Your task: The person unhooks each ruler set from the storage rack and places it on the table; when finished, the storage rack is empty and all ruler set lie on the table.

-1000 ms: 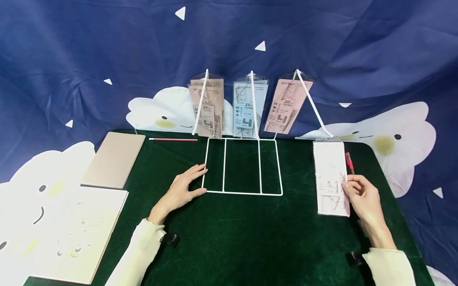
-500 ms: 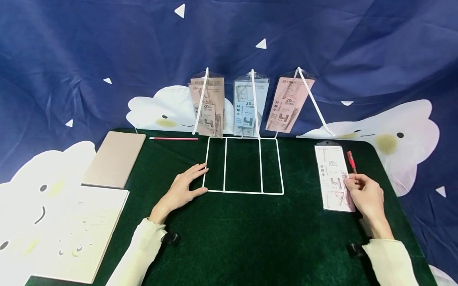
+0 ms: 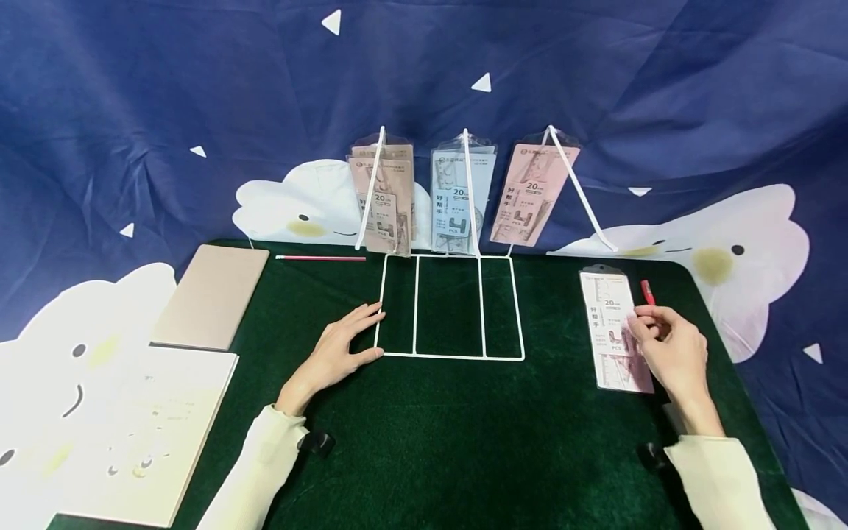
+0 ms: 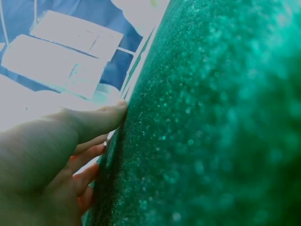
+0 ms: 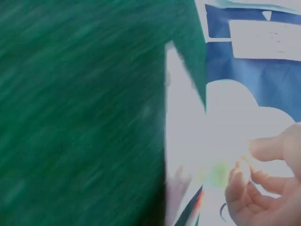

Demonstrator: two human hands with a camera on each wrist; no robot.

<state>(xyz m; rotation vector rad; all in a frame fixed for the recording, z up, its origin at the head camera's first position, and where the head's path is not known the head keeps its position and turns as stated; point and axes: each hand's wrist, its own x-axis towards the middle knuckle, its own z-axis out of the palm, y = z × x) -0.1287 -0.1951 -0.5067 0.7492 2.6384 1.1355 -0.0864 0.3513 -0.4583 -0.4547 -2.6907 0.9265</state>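
Note:
On the right side of the green table lies a pink ruler set in a clear hang pack (image 3: 619, 338). My right hand (image 3: 672, 350) hovers by its right edge, fingers loosely bent. In the right wrist view, that hand (image 5: 268, 179) shows nothing between thumb and fingers, apart from the pack (image 5: 178, 141). My left hand (image 3: 338, 346) rests its extended fingers and thumb at the left side of a white wire display rack (image 3: 450, 357). Brown (image 3: 383, 199), blue (image 3: 461, 199) and pink (image 3: 530, 195) ruler packs hang from the rack's hooks.
A red pen (image 3: 647, 292) lies beyond my right hand. At the left are a beige notebook (image 3: 212, 294), a pale pad or large book (image 3: 146, 434) and a red pencil (image 3: 321, 258). A blue cloud-patterned cloth (image 3: 424, 73) stands behind the table.
My right hand has lowered the tilted pink pack flat onto the table, let it go and risen slightly off it. The left hand stays on the rack.

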